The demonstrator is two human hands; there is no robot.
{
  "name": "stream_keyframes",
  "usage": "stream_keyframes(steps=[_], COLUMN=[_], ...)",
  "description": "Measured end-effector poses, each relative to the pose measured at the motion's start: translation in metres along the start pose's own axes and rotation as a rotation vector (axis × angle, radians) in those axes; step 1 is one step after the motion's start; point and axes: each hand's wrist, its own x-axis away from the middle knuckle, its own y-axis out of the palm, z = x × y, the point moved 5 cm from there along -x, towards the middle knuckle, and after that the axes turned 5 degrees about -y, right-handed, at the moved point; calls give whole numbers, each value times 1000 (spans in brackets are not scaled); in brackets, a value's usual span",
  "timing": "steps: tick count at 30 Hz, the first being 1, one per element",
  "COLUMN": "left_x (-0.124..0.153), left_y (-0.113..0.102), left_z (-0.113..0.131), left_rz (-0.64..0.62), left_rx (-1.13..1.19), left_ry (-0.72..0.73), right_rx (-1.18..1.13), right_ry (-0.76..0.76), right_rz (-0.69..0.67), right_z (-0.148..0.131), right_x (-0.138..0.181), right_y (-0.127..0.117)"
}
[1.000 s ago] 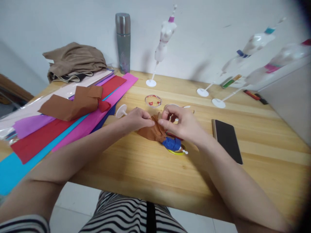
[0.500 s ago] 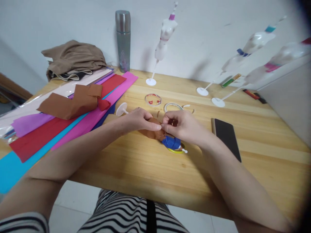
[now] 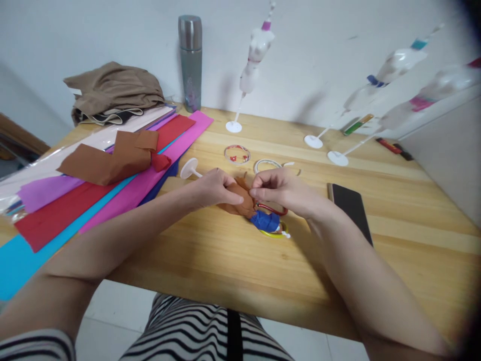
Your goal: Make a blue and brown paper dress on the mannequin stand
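I can read no lettering: the white tag (image 3: 76, 92) on the brown cloth (image 3: 120, 87), far left beyond my fingers (image 3: 236, 198), and the faint marking (image 3: 192, 95) on the flask (image 3: 190, 65) ahead of them are illegible.

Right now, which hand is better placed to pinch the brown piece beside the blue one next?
Right, probably: the right hand pinches the brown piece closer to the blue piece; the left hand holds it farther off, thumb across it.

Lying mannequin (image 3: 248, 206) between sheets (image 3: 128, 165) and phone (image 3: 351, 210); flask (image 3: 191, 65) behind, to its left
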Motion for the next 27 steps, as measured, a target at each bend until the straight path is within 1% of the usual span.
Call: stream_keyframes(steps=[6,9,15,20,23,27], left_x=[-2,-3,0,3,4,4], left_y=[1,1,0,2,2,2], left_z=[-2,-4,-3,1,3,2], left_rz=[-29,-36,-41,-97,-110,-104], left_rx=[30,62,164,266,286,290], left_ry=[-1,1,-1,-23,-41,-41], right_rx=[-72,-56,-30,-54,-68,-87], right_ry=[2,-7,23,25,39,20], right_rz=[20,0,-24,-22,-40,-63], right_z=[0,0,6,7,6,2], right_x=[-1,-1,0,1,2,2], right_y=[-3,-1,1,2,4,8])
